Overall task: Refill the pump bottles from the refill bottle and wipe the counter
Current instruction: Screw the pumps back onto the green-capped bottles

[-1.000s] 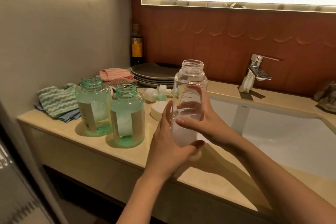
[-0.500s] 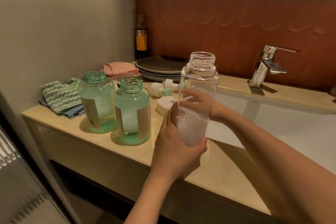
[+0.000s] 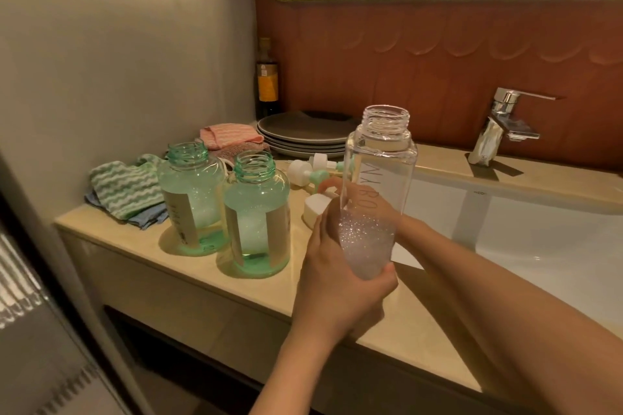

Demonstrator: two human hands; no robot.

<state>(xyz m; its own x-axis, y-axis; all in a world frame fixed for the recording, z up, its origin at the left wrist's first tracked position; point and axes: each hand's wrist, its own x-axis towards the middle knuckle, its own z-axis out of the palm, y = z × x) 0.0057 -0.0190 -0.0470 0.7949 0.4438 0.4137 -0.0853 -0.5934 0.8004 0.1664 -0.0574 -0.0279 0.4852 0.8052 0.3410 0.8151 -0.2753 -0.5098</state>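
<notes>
- The white ceramic sink [image 3: 546,246] is sunk into a smooth beige stone counter [image 3: 202,280].
- Just left of the sink, a clear plastic refill bottle [image 3: 379,175] is held roughly upright over the counter's front edge. It is square-shouldered with an open threaded neck, grey lettering down one side and fine bubbly foam in its bottom part.
- The left hand [image 3: 337,286] grasps the base of the bottle, thumb and fingers wrapped round it.
- The right hand [image 3: 403,217] curls round the far side of the bottle and shows partly through the plastic.
- Further left of the sink, two round green-tinted pump bottles [image 3: 192,199] [image 3: 258,216] stand uncapped side by side. Each has a paper label and a shallow layer of liquid.
- Behind them, towards the sink, lie white-and-green pump heads [image 3: 303,170] and a white cap [image 3: 317,209].
- Farthest left of the sink lies a wavy-striped green cloth [image 3: 124,189].
- A chrome faucet [image 3: 502,125] stands behind the sink.
</notes>
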